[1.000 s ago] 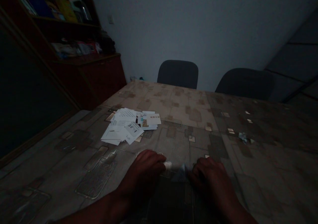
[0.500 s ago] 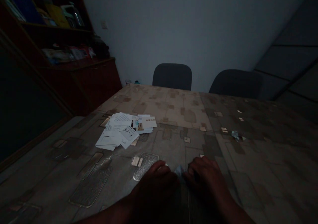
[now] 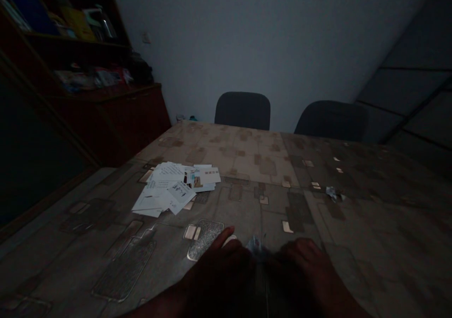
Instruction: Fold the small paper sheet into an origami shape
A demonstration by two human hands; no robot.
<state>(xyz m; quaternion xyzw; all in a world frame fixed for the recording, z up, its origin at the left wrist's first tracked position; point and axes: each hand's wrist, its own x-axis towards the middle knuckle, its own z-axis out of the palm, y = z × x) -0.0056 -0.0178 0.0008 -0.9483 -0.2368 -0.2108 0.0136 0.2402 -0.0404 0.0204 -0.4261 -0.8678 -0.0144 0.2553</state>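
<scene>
Near the front of the table, a small crumpled, pale bluish translucent piece [image 3: 255, 246] shows between my two hands; its kind cannot be made out in the dim light. My left hand [image 3: 228, 264] is closed at the piece's left side, its thumb or a finger raised along the top. On the other side my right hand [image 3: 305, 266] is closed and turned down, its fingertips in shadow against the piece's right edge. Beyond my left hand lies a loose pile of white printed cards and papers [image 3: 165, 191], some with dark handwriting.
A patterned cloth covers the table [image 3: 243, 214]. Another small crumpled scrap [image 3: 334, 194] lies on the right side. Two dark chairs [image 3: 243, 111] [image 3: 332, 120] stand along the far edge. A wooden cabinet [image 3: 130, 113] with crowded shelves is at the left.
My right hand has shifted slightly right and down, away from my left, and more of the pale piece shows between them. The view has moved a little.
</scene>
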